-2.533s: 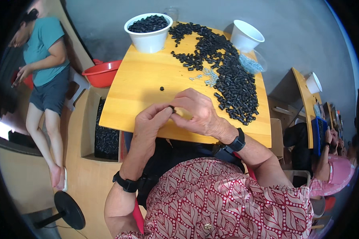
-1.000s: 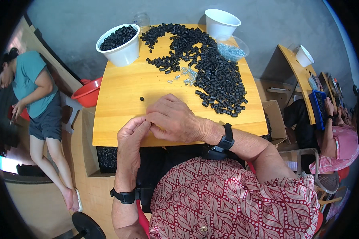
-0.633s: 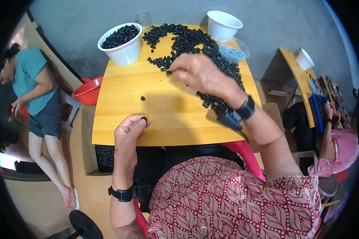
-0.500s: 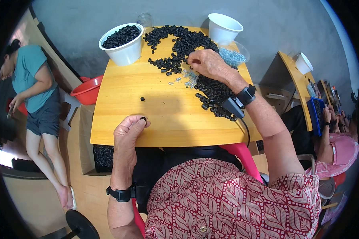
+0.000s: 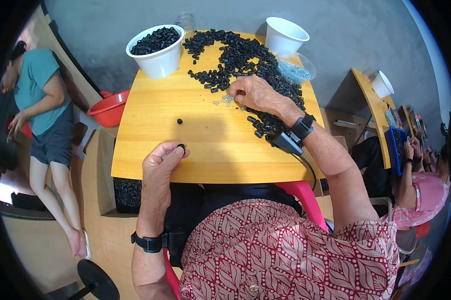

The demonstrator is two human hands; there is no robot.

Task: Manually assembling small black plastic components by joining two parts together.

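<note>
The small silvery screws [image 5: 227, 99] lay loose on the bench [image 5: 150, 110], their long axes pointing various ways, just beside the right hand [image 5: 258, 94] and well apart from the left hand [image 5: 163, 162]. The left pinched a small black cap [image 5: 181, 146] near the front edge; the right's fingers were narrow, their contents impossible to tell.

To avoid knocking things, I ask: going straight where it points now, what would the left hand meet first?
Probably the lone small black piece on the yellow wooden tabletop, ahead of the left hand; its height is unclear.
</note>
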